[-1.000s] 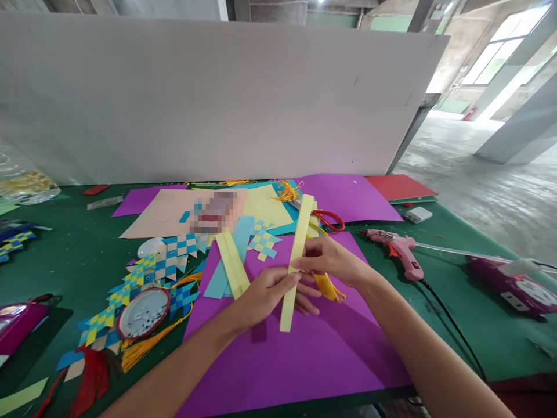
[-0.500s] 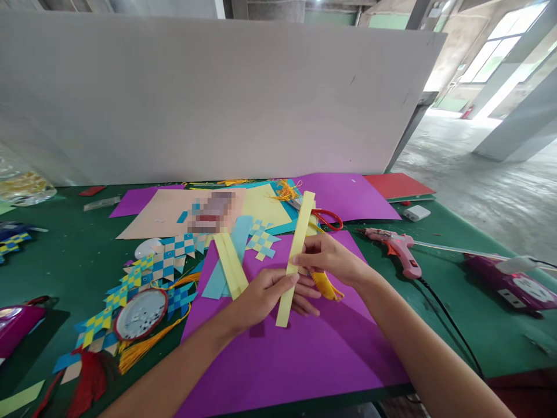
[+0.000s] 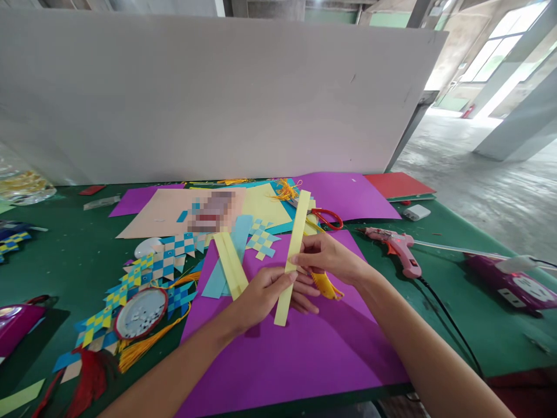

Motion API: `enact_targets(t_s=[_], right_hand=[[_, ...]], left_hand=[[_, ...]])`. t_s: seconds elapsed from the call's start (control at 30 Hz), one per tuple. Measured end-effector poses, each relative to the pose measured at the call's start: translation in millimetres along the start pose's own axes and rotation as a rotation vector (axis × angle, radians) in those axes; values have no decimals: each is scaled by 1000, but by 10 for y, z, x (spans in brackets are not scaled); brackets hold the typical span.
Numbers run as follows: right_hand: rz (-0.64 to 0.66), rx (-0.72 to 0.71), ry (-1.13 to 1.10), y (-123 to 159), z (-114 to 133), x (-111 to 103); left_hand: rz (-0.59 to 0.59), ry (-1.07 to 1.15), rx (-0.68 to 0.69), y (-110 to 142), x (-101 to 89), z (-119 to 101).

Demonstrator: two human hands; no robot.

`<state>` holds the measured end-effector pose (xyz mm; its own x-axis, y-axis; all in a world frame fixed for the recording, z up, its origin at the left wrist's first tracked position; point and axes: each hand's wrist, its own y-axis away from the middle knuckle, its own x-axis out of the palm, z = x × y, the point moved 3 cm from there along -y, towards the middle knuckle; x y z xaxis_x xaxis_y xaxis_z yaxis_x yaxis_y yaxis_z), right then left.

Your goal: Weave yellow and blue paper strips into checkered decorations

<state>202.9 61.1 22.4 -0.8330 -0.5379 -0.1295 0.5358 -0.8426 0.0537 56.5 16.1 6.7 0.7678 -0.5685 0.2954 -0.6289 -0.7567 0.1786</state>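
Note:
A pale yellow paper strip (image 3: 297,229) is held up at a slant over the purple paper sheet (image 3: 287,360). Thumb on its front and fingers behind, my left hand (image 3: 272,289) grips the lower part. My right hand (image 3: 333,255) pinches its right edge around mid-length. Beyond my left hand lie more yellow strips (image 3: 230,264), partly across light blue strips (image 3: 241,232). A small woven yellow-and-blue paper piece (image 3: 262,239) rests just past them. Red-handled scissors (image 3: 328,219) lie behind the held strip, and a yellow item (image 3: 326,285) shows beneath my right hand.
A pink glue gun (image 3: 398,247) with a cord lies right, near a purple power strip (image 3: 509,281). Woven paper fish-like pieces (image 3: 134,278), a round dish (image 3: 141,313) with dark specks and an orange tassel (image 3: 148,342) lie left. A white board (image 3: 217,104) stands behind.
The held strip and both hands have shifted very slightly left and up. Both hands keep the same grip, and the other things lie as before.

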Motion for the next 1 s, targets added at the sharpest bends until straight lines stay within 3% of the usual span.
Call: enact_targets(t_s=[0.13, 0.37, 1.0], right_hand=[[78, -1, -33, 0, 13, 31], [-36, -10, -43, -3, 9, -22], [-152, 6, -100, 52, 66, -231]], left_hand=[[-43, 15, 25, -17, -24, 7], [-34, -61, -17, -14, -56, 25], [60, -134, -38, 2, -16, 29]])
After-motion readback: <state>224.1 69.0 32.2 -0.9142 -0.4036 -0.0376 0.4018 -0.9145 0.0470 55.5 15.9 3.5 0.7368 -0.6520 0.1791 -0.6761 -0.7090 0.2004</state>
